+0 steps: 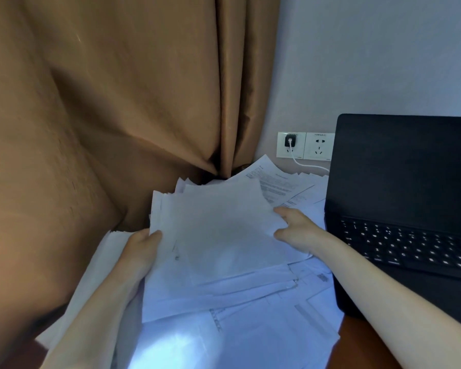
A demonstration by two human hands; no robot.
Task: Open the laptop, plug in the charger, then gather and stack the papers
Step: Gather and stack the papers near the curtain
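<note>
Head view: both hands hold a white paper bundle [218, 235] at frame centre, over loose white printed sheets [250, 328] spread on the desk from 6 to 1 o'clock. Left hand [141, 249], at 9 o'clock of the bundle, grips its left edge w/ thumb on top; other fingers hidden under the paper. Right hand [293, 227], at 3 o'clock of it, pinches the right edge btwn thumb and a finger; remaining fingers not visible. Print too blurred to read.

Open black laptop [399, 169] sits at 3 o'clock, screen dark, right side cut off by the frame edge. Black charger plug [290, 141] is in the white wall socket [318, 146] at 1 o'clock. Its white cable [304, 162] runs down-right and vanishes behind the laptop lid, so the laptop end can't be seen.

Brown fabric curtain [104, 102] fills 9–12 o'clock and hides the desk's back-left corner. A bit of reddish-brown wooden desk [357, 342] shows at 5 o'clock. Glare at 6 o'clock washes out the sheets there.
</note>
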